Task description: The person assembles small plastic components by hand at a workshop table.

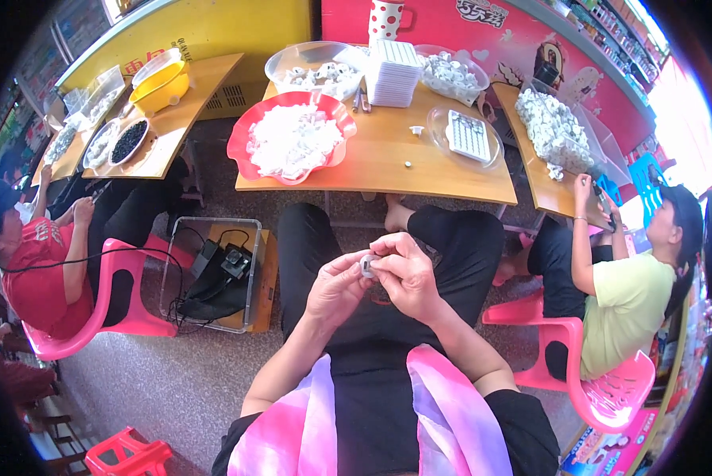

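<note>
Above my lap, my left hand (pixel 338 283) and my right hand (pixel 406 275) meet around a small round white plastic part (pixel 367 266) with a dark slot in its face. The left thumb and fingers pinch it from one side. My right fingertips press against its other side, closed. Beyond my knees stands the wooden table (pixel 459 184), with a red scalloped bowl (pixel 241 151) heaped with white plastic pieces (pixel 292 139). Two small white pieces lie loose on the tabletop, one of them a flanged part (pixel 416 130).
Clear tubs (pixel 273 67) of white parts, a stack of white trays (pixel 396 75) and a filled grid tray (pixel 469 136) stand on the table. Co-workers sit left (pixel 38 278) and right (pixel 630 309) on pink chairs. A clear bin (pixel 257 238) with black gear is on the floor.
</note>
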`<state>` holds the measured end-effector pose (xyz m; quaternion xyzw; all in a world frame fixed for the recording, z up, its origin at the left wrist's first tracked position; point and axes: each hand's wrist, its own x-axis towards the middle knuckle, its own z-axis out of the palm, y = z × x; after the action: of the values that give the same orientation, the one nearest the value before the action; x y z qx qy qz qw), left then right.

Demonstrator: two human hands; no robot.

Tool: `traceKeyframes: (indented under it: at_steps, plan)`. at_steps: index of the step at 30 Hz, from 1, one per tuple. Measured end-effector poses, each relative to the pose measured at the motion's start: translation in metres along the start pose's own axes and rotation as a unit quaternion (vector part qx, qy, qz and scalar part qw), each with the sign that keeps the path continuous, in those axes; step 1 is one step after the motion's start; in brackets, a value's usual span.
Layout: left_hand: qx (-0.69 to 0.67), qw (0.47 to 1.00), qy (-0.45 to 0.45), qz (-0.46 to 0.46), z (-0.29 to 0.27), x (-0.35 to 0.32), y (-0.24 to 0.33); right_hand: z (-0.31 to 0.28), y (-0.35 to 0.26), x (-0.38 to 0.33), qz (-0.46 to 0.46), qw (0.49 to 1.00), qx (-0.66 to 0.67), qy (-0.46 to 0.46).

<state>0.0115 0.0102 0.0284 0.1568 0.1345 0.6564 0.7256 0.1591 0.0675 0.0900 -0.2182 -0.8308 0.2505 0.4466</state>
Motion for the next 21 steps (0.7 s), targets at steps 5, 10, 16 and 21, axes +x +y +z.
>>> traceKeyframes:
  at_steps: [5,10,16,21]
  plan:
    - [0.018,1.0,-0.012,0.019,-0.009,-0.001,-0.003,-0.002,0.01,0.002,0.154,0.968,0.193,-0.044]
    - [0.021,0.999,-0.027,0.011,-0.007,0.0,-0.002,-0.003,0.019,0.002,0.175,0.958,0.215,-0.077]
    - [-0.016,0.999,-0.028,-0.006,-0.013,0.001,0.0,-0.003,0.019,0.003,0.299,0.864,0.4,-0.074]
    - [-0.041,0.999,0.001,-0.01,-0.011,0.001,0.002,-0.033,0.054,0.052,0.133,0.988,-0.02,0.074]
